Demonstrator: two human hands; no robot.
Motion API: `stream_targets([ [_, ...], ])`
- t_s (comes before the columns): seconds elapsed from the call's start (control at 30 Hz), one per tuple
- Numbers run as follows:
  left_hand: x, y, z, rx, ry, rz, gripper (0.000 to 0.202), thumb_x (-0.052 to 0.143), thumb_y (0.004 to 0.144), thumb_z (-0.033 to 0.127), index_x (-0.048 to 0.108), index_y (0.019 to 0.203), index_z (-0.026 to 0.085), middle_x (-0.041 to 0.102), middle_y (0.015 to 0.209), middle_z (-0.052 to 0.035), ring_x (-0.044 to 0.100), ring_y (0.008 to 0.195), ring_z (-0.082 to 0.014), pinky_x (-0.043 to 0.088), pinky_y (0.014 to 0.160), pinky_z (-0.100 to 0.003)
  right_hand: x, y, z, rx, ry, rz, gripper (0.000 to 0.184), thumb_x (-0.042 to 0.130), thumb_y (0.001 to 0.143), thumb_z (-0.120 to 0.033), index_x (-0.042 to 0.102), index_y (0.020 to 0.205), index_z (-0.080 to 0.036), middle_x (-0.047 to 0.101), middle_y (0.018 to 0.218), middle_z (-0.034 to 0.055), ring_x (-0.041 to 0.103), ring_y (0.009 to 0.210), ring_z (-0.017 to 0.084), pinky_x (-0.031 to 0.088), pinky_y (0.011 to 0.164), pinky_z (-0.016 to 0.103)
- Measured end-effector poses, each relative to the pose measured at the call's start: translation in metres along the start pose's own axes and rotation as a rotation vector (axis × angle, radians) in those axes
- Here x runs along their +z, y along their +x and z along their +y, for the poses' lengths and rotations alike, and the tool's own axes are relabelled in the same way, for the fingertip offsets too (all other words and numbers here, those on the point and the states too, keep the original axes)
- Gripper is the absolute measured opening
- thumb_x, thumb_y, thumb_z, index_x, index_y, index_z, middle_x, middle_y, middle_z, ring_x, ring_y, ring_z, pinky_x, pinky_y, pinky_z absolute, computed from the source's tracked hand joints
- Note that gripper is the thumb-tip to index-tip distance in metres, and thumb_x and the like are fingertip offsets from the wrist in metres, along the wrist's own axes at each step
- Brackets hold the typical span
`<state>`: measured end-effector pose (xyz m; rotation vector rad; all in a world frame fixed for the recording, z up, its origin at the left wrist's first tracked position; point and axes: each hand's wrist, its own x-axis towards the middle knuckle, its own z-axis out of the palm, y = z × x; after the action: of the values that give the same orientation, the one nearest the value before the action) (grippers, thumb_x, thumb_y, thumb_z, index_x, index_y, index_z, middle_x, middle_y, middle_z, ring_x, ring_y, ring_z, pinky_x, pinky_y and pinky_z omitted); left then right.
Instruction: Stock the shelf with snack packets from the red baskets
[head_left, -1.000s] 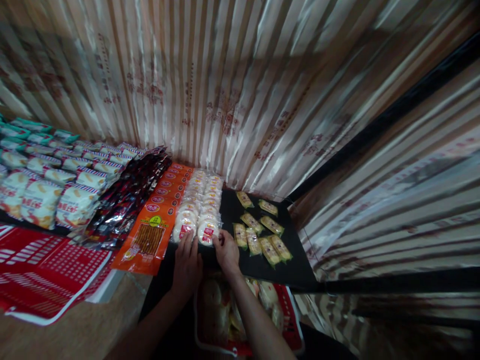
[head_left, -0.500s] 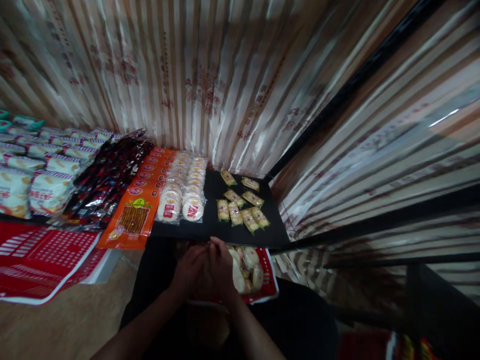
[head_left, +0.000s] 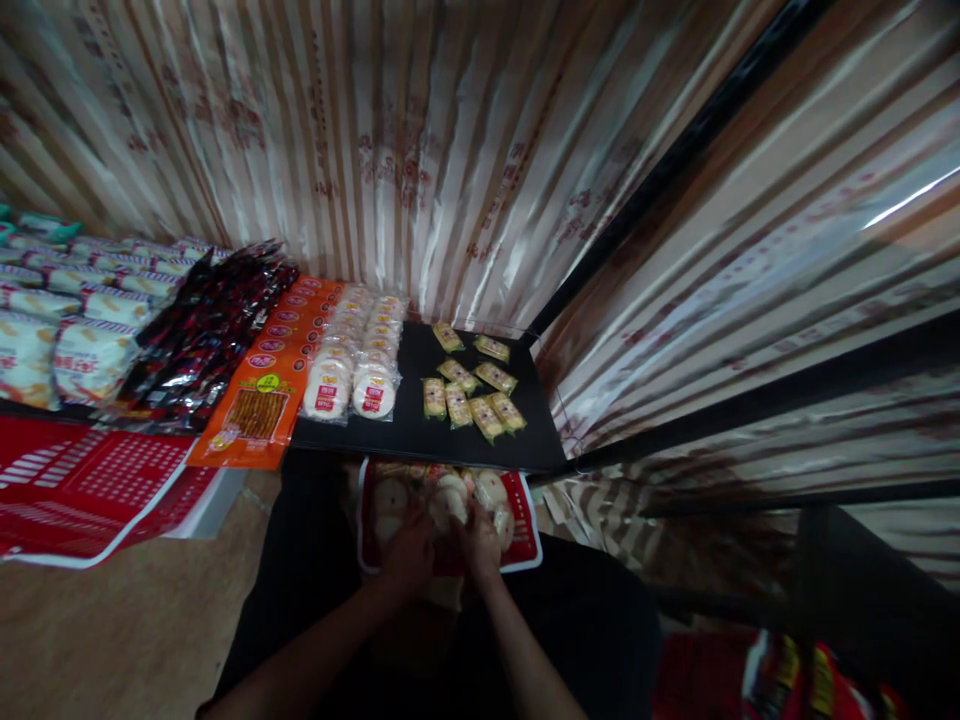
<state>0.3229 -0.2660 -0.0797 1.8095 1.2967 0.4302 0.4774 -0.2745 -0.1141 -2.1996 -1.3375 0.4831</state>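
Note:
A red basket [head_left: 534, 545] with a white rim rests on my lap, below the front edge of the black shelf [head_left: 352, 435]. Round white rice crackers in clear wrappers and smaller packets fill it. Both of my hands are inside. My left hand [head_left: 409, 550] and my right hand [head_left: 481, 540] close from either side on a rice cracker pack [head_left: 448, 497] near the basket's middle. Dim light blurs the fingertips. On the shelf above lie several small yellow-green wrapped biscuits [head_left: 459, 405] in loose rows.
Left along the shelf are two rows of rice crackers [head_left: 373, 395], orange snack packets [head_left: 259, 405], dark shiny packets [head_left: 187, 350] and white snack bags [head_left: 86, 360]. Another red basket [head_left: 97, 490] stands at lower left. Red packages [head_left: 780, 675] lie at lower right. Black frame bars [head_left: 675, 170] cross the right side.
My hands, held together above the basket before, have moved down and apart into it. More of the basket's contents show. The whole view has shifted slightly.

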Motion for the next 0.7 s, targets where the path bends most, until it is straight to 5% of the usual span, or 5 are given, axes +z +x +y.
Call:
stream_targets([
  [0.23, 0.007, 0.0, 0.0, -0.028, -0.042, -0.056, 0.054, 0.039, 0.073, 0.005, 0.049, 0.124, 0.016, 0.042, 0.14, -0.0082, 0.034, 0.132, -0.0185, 0.029, 0.109, -0.034, -0.007, -0.001, -0.015, 0.067, 0.047, -0.025, 0.046, 0.053, 0.071, -0.044, 0.062, 0.101, -0.01, 0.066, 0.094, 0.0155, 0.061, 0.091, 0.028, 0.045, 0.081, 0.036],
  [0.4, 0.001, 0.001, 0.004, -0.033, 0.014, -0.037, 0.057, 0.042, 0.074, 0.011, 0.04, 0.132, 0.011, 0.041, 0.14, -0.0131, 0.034, 0.132, -0.0218, 0.029, 0.109, -0.039, -0.017, -0.003, -0.03, 0.117, 0.128, -0.032, 0.045, 0.05, 0.072, -0.047, 0.063, 0.097, -0.012, 0.068, 0.083, 0.0108, 0.063, 0.078, 0.024, 0.047, 0.07, 0.031],
  [0.53, -0.01, 0.003, 0.008, 0.083, 0.066, 0.083, 0.052, 0.045, 0.075, 0.013, 0.046, 0.127, 0.013, 0.048, 0.134, -0.013, 0.039, 0.127, -0.0239, 0.031, 0.107, -0.043, -0.03, -0.004, -0.054, 0.179, 0.262, -0.076, 0.045, 0.053, 0.071, -0.051, 0.062, 0.096, -0.016, 0.067, 0.074, 0.0049, 0.062, 0.068, 0.02, 0.047, 0.06, 0.028],
  [0.7, -0.035, 0.003, 0.016, 0.126, -0.031, 0.208, 0.038, 0.037, 0.084, 0.019, 0.05, 0.12, 0.016, 0.057, 0.118, -0.0119, 0.053, 0.11, -0.0206, 0.043, 0.095, -0.038, -0.053, -0.01, -0.099, 0.153, 0.661, -0.203, 0.043, 0.055, 0.072, -0.053, 0.059, 0.099, -0.019, 0.068, 0.088, 0.0042, 0.064, 0.082, 0.019, 0.051, 0.07, 0.028],
])
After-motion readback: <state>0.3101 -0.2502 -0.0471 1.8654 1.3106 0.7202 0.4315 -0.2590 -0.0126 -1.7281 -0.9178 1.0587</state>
